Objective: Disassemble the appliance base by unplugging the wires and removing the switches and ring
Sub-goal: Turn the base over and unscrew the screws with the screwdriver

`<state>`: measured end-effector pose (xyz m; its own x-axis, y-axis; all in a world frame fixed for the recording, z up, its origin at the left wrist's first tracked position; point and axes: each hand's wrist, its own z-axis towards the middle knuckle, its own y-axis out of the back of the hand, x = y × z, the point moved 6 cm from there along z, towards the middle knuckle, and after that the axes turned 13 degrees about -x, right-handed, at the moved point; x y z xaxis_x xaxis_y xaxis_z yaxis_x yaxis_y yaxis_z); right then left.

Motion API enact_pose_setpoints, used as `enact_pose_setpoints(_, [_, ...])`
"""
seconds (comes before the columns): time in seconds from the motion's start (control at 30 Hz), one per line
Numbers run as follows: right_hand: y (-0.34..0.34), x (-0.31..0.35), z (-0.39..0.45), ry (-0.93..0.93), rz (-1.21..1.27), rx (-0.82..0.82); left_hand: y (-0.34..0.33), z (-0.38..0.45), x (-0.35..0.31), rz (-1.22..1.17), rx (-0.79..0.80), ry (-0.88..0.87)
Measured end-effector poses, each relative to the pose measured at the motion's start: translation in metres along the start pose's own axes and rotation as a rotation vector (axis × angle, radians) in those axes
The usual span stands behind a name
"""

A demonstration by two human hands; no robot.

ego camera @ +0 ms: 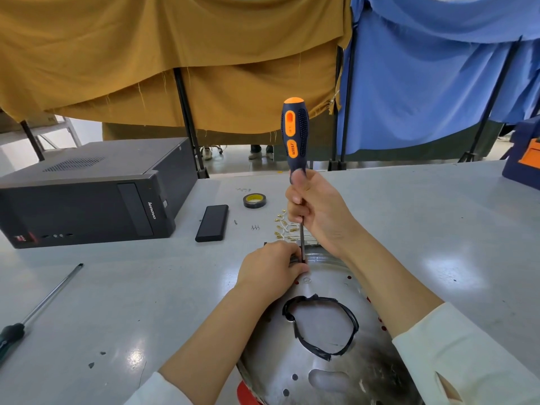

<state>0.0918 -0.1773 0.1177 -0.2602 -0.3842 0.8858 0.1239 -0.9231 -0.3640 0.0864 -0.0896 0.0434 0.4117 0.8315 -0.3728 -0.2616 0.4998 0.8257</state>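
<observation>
A: What is seen nearest the camera?

B: A round, dished base of shiny metal [336, 361], pierced with small holes, is seen at 6 o'clock on the pale grey surface [438, 229]. A large opening in it is edged by a ragged black ring [321, 328], rubbery or tape-like in look. A red rim is glimpsed beneath the base's lower edge.

A: How are the hands placed?

B: The left hand [270, 267] is closed on something small and dark at the base's far edge, at 12 o'clock from the ring; what is pinched cannot be told, though a switch or its bracket is judged likely. The right hand [318, 214] is wrapped round the neck and shaft of an upright screwdriver with an orange and dark blue ribbed handle [294, 135], so the grip is closed on the tool, its tip set down beside the left fingers.

A: Which step is in hand?

B: A switch fitting is judged to be under release. Steady downward pressure and a straight shaft would be called for next, lest the tip slip on the smooth metal.

A: And further off?

B: Brass-coloured terminals on white wires [282, 228], loose screws [255, 227], a black tape roll [254, 200], a slim black block [212, 223] and a dark computer case [87, 194] are noted; a second screwdriver [38, 311] lies at 9 o'clock.
</observation>
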Motion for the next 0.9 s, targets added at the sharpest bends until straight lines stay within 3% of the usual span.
enact_pose_setpoints(0.53, [0.000,0.028,0.006,0.097,0.052,-0.124,-0.007,0.000,-0.012,0.184,-0.031,-0.146])
enact_pose_setpoints(0.7, [0.003,0.052,-0.001,0.195,-0.241,-0.159,-0.010,-0.002,-0.018,0.269,-0.039,-0.213])
enact_pose_setpoints(0.9, [0.019,0.099,-0.026,0.606,-0.933,-0.413,-0.011,-0.007,-0.023,0.421,-0.031,-0.266])
